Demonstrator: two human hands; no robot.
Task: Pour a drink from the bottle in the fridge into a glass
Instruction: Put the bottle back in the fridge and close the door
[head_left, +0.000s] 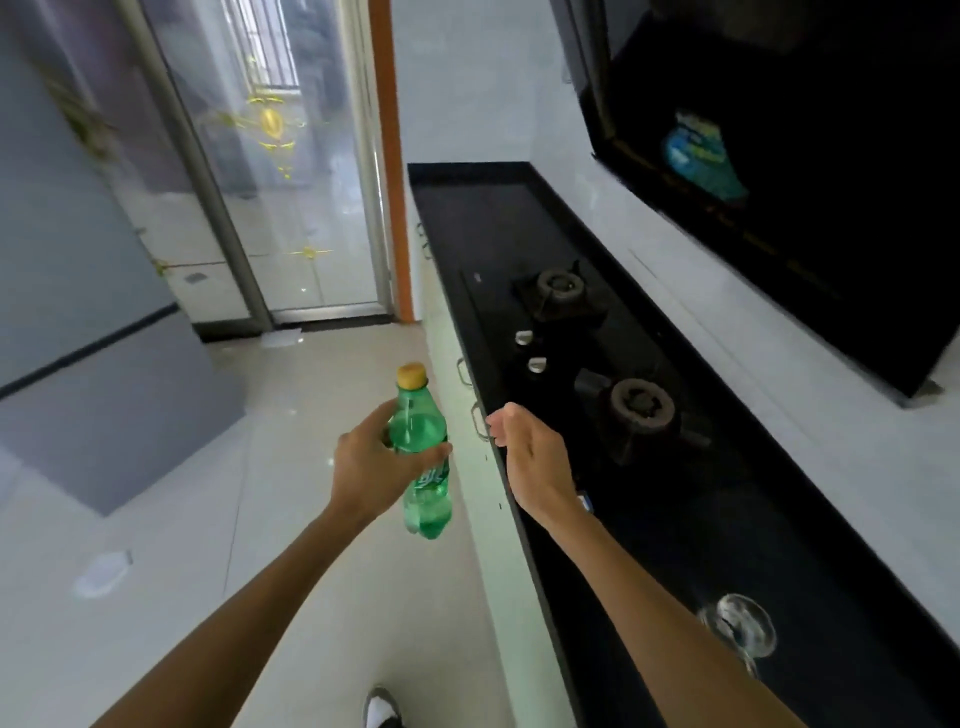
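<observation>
Fridge (78, 249) panels in grey fill my left edge, with a glass sliding door (291, 197) beyond them. My left hand (371, 467) holds the green soda bottle (422, 431) nearly upright above the pale floor tiles (291, 545), fingers (430, 454) clamped round its middle, yellow cap (411, 375) on. Just right, apart from the bottle, my right hand (530, 457) hangs at the edge of the black bench (467, 208), its fingers (497, 430) loosely apart and holding nothing. A two-burner gas hob (642, 405) sits on the bench under a dark range hood (805, 182). At lower right the clear glass (740, 626) stands on the bench, well apart from the bottle.
</observation>
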